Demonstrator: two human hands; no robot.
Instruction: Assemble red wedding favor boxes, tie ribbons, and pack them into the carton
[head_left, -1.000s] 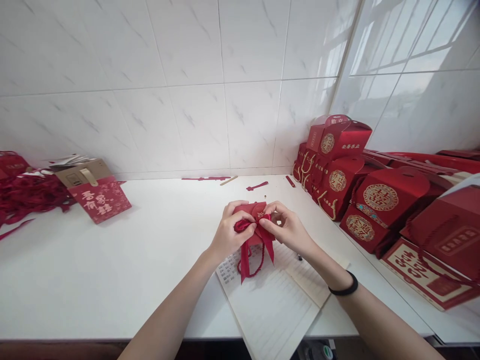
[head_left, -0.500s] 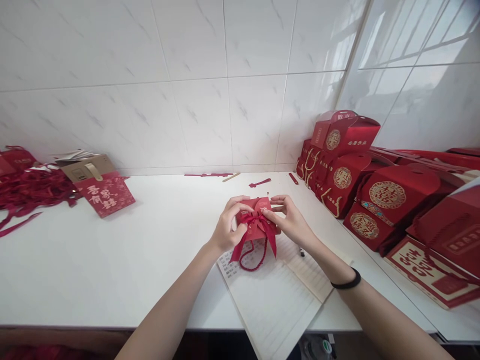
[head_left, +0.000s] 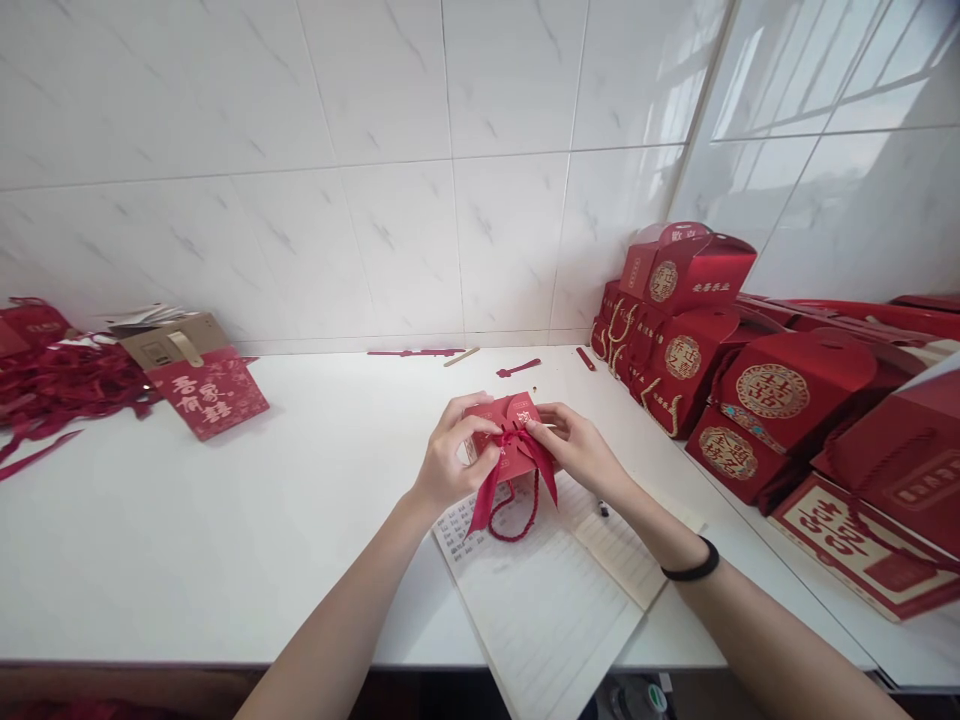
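Note:
A small red gift box [head_left: 519,462] with white lettering is between my two hands, just above an open notebook [head_left: 551,600]. A dark red ribbon [head_left: 487,498] is tied in a bow across its front, both tails hanging down. My left hand [head_left: 448,455] pinches the bow's left side with thumb and fingertips. On the other side, my right hand [head_left: 576,442] has thumb and forefinger closed on the bow's right side, its other fingers behind the box. A twisted red cord handle [head_left: 516,538] loops below onto the page. The loops are mostly covered by my fingers.
Stacked red gift boxes [head_left: 772,390] line the right side. At the left lie a heap of red ribbons [head_left: 67,385], a brown box [head_left: 176,340] and a red printed card [head_left: 214,395]. Ribbon scraps [head_left: 519,368] lie near the tiled wall. A pen [head_left: 604,509] rests on the notebook.
Both hands have drawn in on the bow, and its loops look smaller and tighter. The right fingers have moved closer to the knot; the tails and cord have shifted slightly right.

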